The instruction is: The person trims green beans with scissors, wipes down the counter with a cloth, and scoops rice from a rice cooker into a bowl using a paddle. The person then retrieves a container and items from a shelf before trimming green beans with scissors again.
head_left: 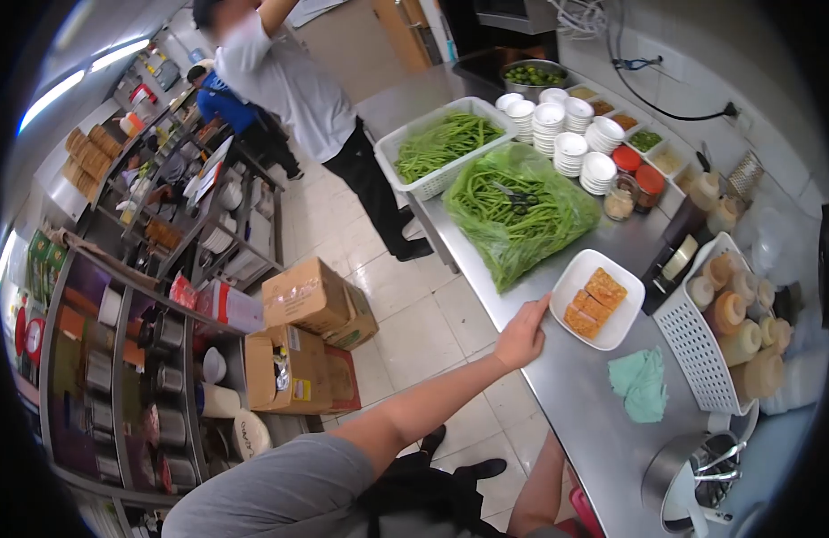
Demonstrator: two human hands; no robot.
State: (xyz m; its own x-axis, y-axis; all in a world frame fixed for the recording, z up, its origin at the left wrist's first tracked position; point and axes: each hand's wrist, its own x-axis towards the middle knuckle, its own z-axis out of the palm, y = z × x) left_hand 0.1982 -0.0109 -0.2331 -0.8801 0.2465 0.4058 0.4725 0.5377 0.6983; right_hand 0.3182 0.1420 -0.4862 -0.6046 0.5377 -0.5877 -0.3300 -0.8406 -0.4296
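Observation:
My left hand (522, 334), at the end of the grey-sleeved arm, is closed at the left edge of a white square dish (622, 334). Its fingers are curled, with the index finger on the rim. Orange-brown rectangular pieces (595, 302) lie in the dish on the steel table (567, 386). Right of the dish is a crumpled green cloth (639, 384). Beyond the dish, an open plastic bag of green beans (522, 202) holds black-handled scissors (515, 195). A bare forearm shows beneath the table's near edge; my right hand is out of sight.
A white basket of green beans (446, 148), stacked white cups (549, 125) and red-lidded jars (648, 179) stand farther back. A basket of bottles (701, 345) and a metal pot (679, 480) line the right. Cardboard boxes (305, 294) and two people are left.

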